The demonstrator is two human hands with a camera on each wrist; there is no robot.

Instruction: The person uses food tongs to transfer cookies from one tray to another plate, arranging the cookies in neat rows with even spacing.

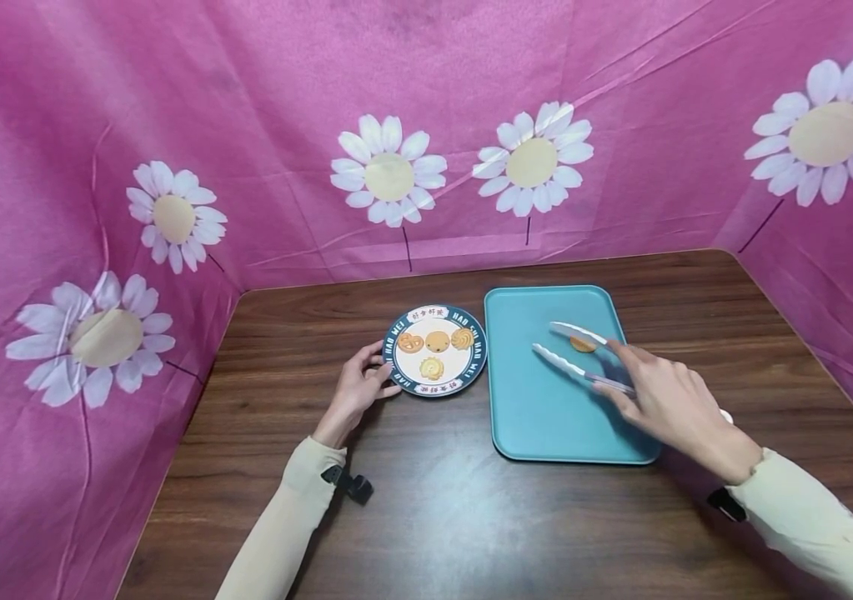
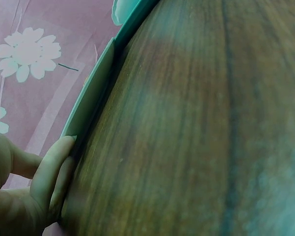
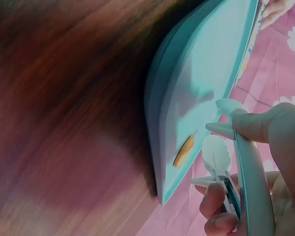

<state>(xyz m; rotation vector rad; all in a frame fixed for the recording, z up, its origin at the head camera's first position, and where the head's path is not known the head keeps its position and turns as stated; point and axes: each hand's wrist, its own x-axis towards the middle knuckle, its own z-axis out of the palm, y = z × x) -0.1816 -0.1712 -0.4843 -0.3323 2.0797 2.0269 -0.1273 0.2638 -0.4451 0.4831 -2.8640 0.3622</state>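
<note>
My left hand point(image 1: 361, 383) holds the left rim of a round plate point(image 1: 459, 363), which has a dark blue lettered border. On it sit several cookies: a pretzel-shaped one point(image 1: 410, 342), a round one point(image 1: 437, 342), a swirled one point(image 1: 463, 338) and a scalloped one point(image 1: 431, 368). In my right hand point(image 1: 669, 398) is a pair of tongs point(image 3: 253, 182) with pale, wavy-edged tips. The tips stand apart above the turquoise tray point(image 1: 546, 421). A single golden cookie point(image 1: 583, 343) lies on that tray, partly covered by the upper tong arm in the head view.
The tray stands directly right of the plate on a dark wood table point(image 1: 426, 500). Pink cloth point(image 1: 283, 125) printed with large white daisies hangs behind the table and along both sides. A small black device point(image 1: 354, 486) is strapped to the left wrist.
</note>
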